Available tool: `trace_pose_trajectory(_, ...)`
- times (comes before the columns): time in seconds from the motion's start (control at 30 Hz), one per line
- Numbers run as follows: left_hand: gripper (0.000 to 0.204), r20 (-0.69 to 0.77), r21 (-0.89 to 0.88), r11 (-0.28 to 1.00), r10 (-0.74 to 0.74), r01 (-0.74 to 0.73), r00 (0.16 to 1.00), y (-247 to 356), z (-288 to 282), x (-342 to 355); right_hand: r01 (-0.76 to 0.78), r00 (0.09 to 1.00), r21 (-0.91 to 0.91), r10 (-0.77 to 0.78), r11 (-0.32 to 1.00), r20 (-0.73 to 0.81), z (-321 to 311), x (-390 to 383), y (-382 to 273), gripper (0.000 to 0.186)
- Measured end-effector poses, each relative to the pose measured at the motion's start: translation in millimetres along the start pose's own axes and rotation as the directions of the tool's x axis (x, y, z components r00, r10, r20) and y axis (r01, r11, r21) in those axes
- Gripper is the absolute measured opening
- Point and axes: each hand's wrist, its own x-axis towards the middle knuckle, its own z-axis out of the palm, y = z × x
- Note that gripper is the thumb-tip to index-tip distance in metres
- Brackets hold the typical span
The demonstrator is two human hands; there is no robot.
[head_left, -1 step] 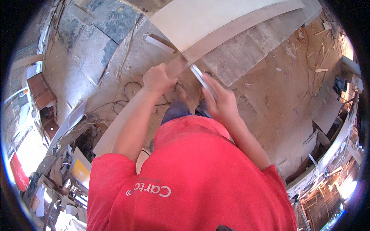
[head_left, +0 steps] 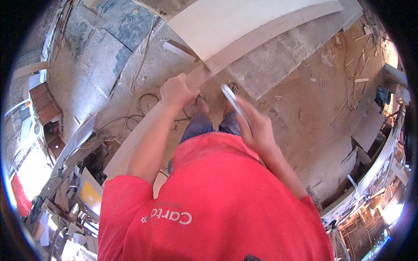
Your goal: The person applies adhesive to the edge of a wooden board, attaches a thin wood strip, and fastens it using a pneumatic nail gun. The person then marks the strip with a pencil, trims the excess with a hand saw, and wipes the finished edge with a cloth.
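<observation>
My left hand (head_left: 176, 91) is closed on the end of a long, curved pale board (head_left: 197, 76), which runs back beside my left forearm and forward toward the upper right. My right hand (head_left: 257, 126) grips a long, flat, light metallic-looking tool (head_left: 230, 95), angled up-left, with its tip apart from the board and slightly right of it. A broad cream panel (head_left: 217, 24) lies beyond both hands at the top. My legs and feet show below the board, in the gap between my hands.
Grey sheets (head_left: 265, 74) and dark slabs (head_left: 126, 26) lie on the dusty floor. Cables (head_left: 143, 102) loop left of my feet. Brown boxes (head_left: 45, 100) and stacked offcuts edge the left. More scraps, a leaning board (head_left: 368, 128) and clutter edge the right.
My right hand and its tool have moved down and slightly right, away from the board's corner. My left hand has shifted only very slightly.
</observation>
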Motion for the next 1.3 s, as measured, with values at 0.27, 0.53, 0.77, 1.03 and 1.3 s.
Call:
trace_pose_trajectory(0.27,0.045,-0.019,-0.017,0.999,0.032,-0.033,0.999,6.5,0.4,-3.9,-0.012,0.999,0.033,0.014,0.999,-0.051,31.5,47.0,9.7,0.045)
trace_pose_trajectory(0.53,0.047,0.002,-0.033,0.999,-0.024,0.024,1.0,2.2,0.0,-4.4,-0.094,0.995,0.046,0.092,0.995,0.041,-31.5,-53.5,2.2,0.048)
trace_pose_trajectory(0.77,0.048,0.04,0.04,0.999,-0.022,0.02,0.999,10.5,-13.3,0.4,-0.032,0.999,0.058,0.034,0.998,-0.028,30.3,58.2,4.5,0.045)
trace_pose_trajectory(1.03,0.049,0.008,-0.024,0.999,-0.033,0.033,0.999,3.1,-8.0,-1.2,-0.008,1.0,0.064,0.009,0.998,-0.008,-32.2,-61.0,13.7,0.047)
trace_pose_trajectory(1.3,0.05,-0.035,0.016,1.0,-0.002,0.002,0.999,1.2,-7.4,7.2,0.019,0.998,0.062,-0.014,0.998,-0.067,31.5,51.6,7.2,0.047)
